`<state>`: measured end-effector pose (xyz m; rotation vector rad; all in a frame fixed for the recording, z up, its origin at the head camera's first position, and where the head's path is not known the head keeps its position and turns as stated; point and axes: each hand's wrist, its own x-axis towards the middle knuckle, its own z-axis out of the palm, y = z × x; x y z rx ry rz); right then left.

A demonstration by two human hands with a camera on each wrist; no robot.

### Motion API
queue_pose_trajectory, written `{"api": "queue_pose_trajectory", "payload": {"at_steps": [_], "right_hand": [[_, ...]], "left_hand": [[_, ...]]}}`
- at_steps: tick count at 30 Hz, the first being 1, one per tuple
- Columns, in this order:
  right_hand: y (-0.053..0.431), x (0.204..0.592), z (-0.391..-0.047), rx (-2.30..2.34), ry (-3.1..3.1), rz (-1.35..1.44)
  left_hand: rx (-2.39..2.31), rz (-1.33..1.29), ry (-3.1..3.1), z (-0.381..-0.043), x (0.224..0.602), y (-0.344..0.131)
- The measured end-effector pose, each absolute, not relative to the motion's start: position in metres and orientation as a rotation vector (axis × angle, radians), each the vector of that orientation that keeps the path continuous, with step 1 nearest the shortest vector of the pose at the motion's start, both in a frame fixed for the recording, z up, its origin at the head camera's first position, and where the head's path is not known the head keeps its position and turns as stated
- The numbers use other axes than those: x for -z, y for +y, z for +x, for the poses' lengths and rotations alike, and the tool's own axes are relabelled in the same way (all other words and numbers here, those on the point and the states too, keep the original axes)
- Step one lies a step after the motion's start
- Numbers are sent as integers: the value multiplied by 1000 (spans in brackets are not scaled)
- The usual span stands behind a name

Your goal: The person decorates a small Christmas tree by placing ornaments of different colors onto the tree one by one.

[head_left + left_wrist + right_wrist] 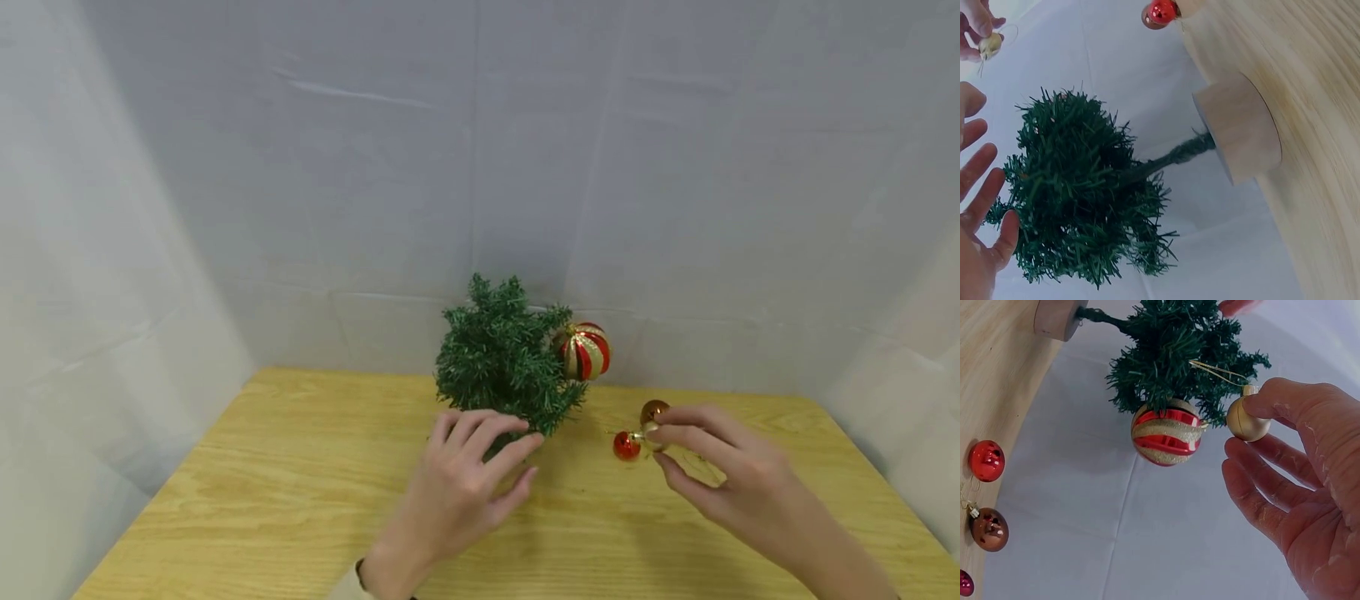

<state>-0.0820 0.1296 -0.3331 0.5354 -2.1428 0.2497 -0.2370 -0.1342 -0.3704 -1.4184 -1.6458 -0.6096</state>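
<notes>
My right hand (pixel 750 471) pinches a small gold bauble (pixel 1246 424) between thumb and fingers, with a thin gold loop of string (pixel 1216 370) trailing from its cap. The small artificial Christmas tree (pixel 498 354) has green tinsel branches, a bare twisted trunk and a round wooden base (pixel 1250 128). A large red-and-gold striped bauble (pixel 588 352) hangs on the tree's right side. My left hand (pixel 468 475) is held in front of the tree, its fingers loosely bent, spread and holding nothing. In the left wrist view those fingertips are right by the branches.
To the right of the tree, a shiny red bauble (pixel 626 446) and a brown bauble (pixel 654 409) lie on the wooden table (pixel 300 492). A magenta bauble (pixel 965 583) shows at the edge of the right wrist view. A pale cloth (pixel 375 183) hangs behind the table.
</notes>
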Motion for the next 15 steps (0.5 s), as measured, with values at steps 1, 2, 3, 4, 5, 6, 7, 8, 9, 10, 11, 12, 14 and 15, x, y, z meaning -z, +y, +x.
{"api": "queue_pose_trajectory", "payload": {"at_steps": [1,2,3,4,5,6,7,8,9,10,11,12,14,15], "right_hand": [[128,333,-83,-247,-2145,543],[127,332,-83,-246,-2150,549],[126,332,-83,-254,-2168,545],[124,332,-83,-259,-2184,540],[123,331,-83,-266,-2198,539],[122,331,-84,-268,-2198,546],[120,330,-84,-276,-2197,557],[119,330,-84,-292,-2202,563],[118,330,-84,-306,-2208,567],[116,330,-84,-312,-2203,579],[115,330,-85,-314,-2186,599],[114,329,-86,-315,-2171,616],[112,330,-87,-325,-2166,634],[110,330,-88,-323,-2154,648]], "left_hand": [[620,-1425,-1643,-236,371,-133],[628,-1431,-1641,-236,371,-133],[638,-1438,-1638,-235,371,-132],[650,-1444,-1636,-235,371,-131],[660,-1451,-1637,-234,371,-131],[670,-1458,-1637,-234,372,-130],[680,-1465,-1638,-233,372,-129],[684,-1470,-1638,-233,372,-129],[691,-1475,-1639,-232,372,-128],[693,-1480,-1639,-231,372,-127],[694,-1486,-1638,-230,372,-126],[693,-1490,-1637,-229,372,-125],[688,-1496,-1636,-227,372,-123],[691,-1502,-1633,-226,372,-122]]}}
